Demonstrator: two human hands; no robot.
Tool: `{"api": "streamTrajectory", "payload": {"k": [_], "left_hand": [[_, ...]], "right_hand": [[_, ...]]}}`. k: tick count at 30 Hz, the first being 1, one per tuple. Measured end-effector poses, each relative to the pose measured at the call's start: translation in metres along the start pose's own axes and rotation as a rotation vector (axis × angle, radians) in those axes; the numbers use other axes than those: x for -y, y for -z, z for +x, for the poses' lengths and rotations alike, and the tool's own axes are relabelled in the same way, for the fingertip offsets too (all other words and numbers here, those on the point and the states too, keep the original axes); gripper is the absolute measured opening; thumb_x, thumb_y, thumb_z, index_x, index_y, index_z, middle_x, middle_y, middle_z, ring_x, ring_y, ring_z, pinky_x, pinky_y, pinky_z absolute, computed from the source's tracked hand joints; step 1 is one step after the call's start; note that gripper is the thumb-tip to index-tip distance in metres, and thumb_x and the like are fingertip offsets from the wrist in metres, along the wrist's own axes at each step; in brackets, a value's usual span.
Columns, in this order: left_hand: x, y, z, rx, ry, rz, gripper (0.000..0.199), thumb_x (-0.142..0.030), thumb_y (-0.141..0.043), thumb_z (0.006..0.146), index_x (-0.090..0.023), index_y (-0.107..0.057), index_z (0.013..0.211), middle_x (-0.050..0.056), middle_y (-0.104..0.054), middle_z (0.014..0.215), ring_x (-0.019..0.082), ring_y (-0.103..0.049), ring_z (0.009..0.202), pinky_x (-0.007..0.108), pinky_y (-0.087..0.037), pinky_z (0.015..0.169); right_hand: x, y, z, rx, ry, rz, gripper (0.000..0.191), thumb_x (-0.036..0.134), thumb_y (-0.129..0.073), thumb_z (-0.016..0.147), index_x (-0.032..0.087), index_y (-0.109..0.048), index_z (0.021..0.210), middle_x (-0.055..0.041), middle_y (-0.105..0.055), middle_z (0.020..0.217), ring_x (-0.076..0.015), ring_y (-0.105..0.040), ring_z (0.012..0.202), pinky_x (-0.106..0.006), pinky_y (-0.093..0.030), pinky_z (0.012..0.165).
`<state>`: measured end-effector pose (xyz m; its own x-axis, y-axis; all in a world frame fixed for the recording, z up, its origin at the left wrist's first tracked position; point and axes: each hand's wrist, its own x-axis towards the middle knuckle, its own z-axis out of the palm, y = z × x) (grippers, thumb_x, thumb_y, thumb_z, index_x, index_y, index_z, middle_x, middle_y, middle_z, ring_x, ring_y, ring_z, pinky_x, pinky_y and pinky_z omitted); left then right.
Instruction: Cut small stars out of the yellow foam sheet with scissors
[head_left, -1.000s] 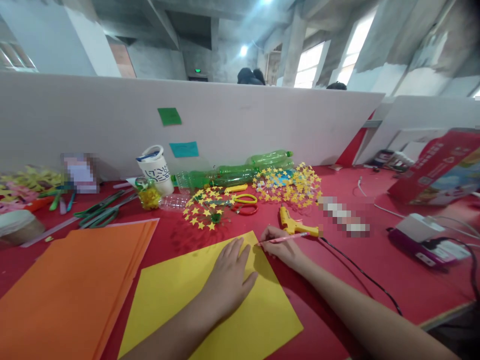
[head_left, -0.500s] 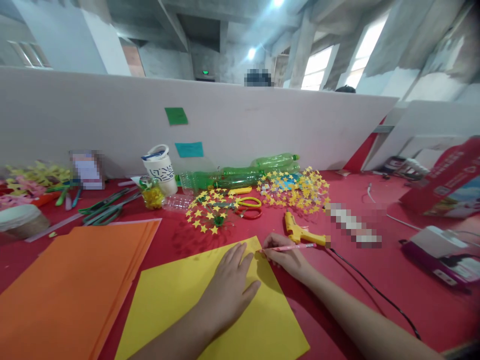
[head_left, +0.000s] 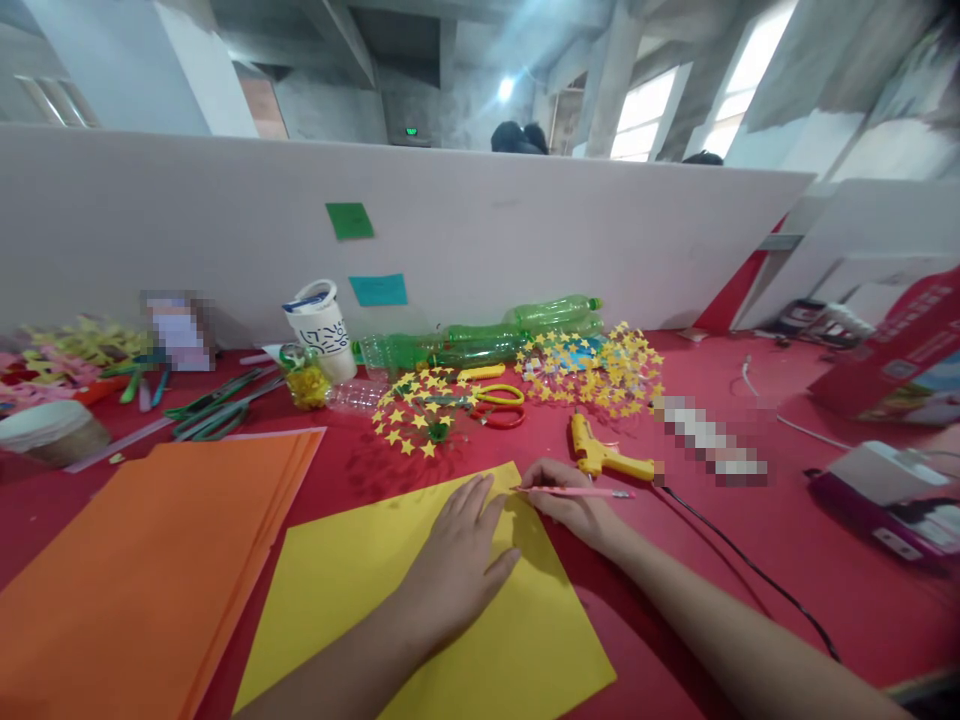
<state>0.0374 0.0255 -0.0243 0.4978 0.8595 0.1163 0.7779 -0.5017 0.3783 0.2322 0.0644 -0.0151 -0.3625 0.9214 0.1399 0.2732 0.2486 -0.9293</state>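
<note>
A yellow sheet point(head_left: 330, 590) lies at an angle on the red table point(head_left: 675, 600). Flat on its upper middle rests my left hand point(head_left: 457, 565), fingers spread and holding nothing. At the sheet's far right corner, my right hand point(head_left: 566, 500) is closed round a pink pencil point(head_left: 589, 492), whose tip is at the paper and whose eraser end points right. Beyond my hands stand ornaments with small yellow stars point(head_left: 424, 415). A yellow glue gun point(head_left: 607, 458) lies just past my right hand.
Orange sheets point(head_left: 150, 560) are stacked at the left. Scissors point(head_left: 501, 414), green bottles point(head_left: 480, 345) and a white cup point(head_left: 322, 335) sit near the white partition point(head_left: 600, 240). A purple power strip point(head_left: 870, 510) is at the right, and a dark cord point(head_left: 750, 562) trails from the glue gun.
The view has shifted slightly. The pencil has tilted a little, its eraser end now lower. My left hand stays flat on the yellow sheet.
</note>
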Motion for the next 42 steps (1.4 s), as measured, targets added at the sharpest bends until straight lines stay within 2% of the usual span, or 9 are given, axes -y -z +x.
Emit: {"api": "streamTrajectory", "payload": {"k": [10,17,23,30,39,42], "left_hand": [[0.0003,0.0002,-0.0007,0.003,0.006,-0.004,0.052,-0.046,-0.036,0.083,-0.023,-0.034,0.128,0.007,-0.023,0.142,0.024,-0.016,0.13,0.043,-0.02,0.104],[0.0007,0.0,0.0,-0.001,0.009,0.001,0.051,-0.047,-0.035,0.083,-0.022,-0.035,0.128,0.007,-0.024,0.141,0.023,-0.017,0.13,0.042,-0.02,0.104],[0.0009,0.0004,-0.0008,0.005,0.015,-0.004,0.052,-0.048,-0.034,0.083,-0.022,-0.035,0.128,0.007,-0.023,0.142,0.024,-0.016,0.13,0.042,-0.021,0.104],[0.0012,-0.0017,-0.001,-0.014,0.022,-0.015,0.052,-0.046,-0.037,0.082,-0.019,-0.035,0.127,0.008,-0.026,0.141,0.023,-0.018,0.129,0.041,-0.021,0.105],[0.0015,-0.0005,-0.0015,-0.016,0.021,-0.029,0.054,-0.047,-0.036,0.082,-0.019,-0.034,0.128,0.008,-0.025,0.141,0.024,-0.018,0.129,0.042,-0.021,0.104],[0.0015,0.0,-0.0014,-0.011,0.012,-0.026,0.052,-0.047,-0.036,0.083,-0.021,-0.036,0.127,0.007,-0.025,0.141,0.024,-0.018,0.129,0.042,-0.021,0.104]], "right_hand": [[-0.0023,-0.0005,-0.0002,-0.027,0.022,0.004,0.004,0.019,-0.049,0.078,0.017,-0.053,0.078,0.0029,-0.047,0.063,-0.0082,-0.04,0.055,-0.019,-0.029,0.048],[-0.0036,-0.0031,0.0009,-0.107,-0.076,0.073,0.007,0.021,-0.051,0.076,0.018,-0.046,0.072,0.0056,-0.045,0.053,-0.0066,-0.039,0.044,-0.017,-0.028,0.041],[-0.0038,-0.004,0.0016,-0.078,-0.165,0.16,0.009,0.027,-0.047,0.078,0.019,-0.045,0.074,0.0046,-0.049,0.053,-0.0081,-0.045,0.042,-0.018,-0.033,0.04],[-0.0024,-0.0017,0.0007,-0.072,0.005,0.001,0.005,0.02,-0.053,0.074,0.016,-0.051,0.074,0.0029,-0.047,0.062,-0.0088,-0.042,0.055,-0.019,-0.03,0.049],[-0.0048,-0.0001,-0.0003,-0.059,0.043,-0.03,0.004,0.02,-0.051,0.076,0.016,-0.051,0.076,0.0022,-0.048,0.064,-0.0093,-0.041,0.057,-0.019,-0.03,0.049],[-0.0015,-0.0004,-0.0001,-0.075,-0.02,0.004,0.004,0.021,-0.051,0.075,0.017,-0.05,0.074,0.0032,-0.048,0.059,-0.0086,-0.042,0.051,-0.018,-0.031,0.045]]}}
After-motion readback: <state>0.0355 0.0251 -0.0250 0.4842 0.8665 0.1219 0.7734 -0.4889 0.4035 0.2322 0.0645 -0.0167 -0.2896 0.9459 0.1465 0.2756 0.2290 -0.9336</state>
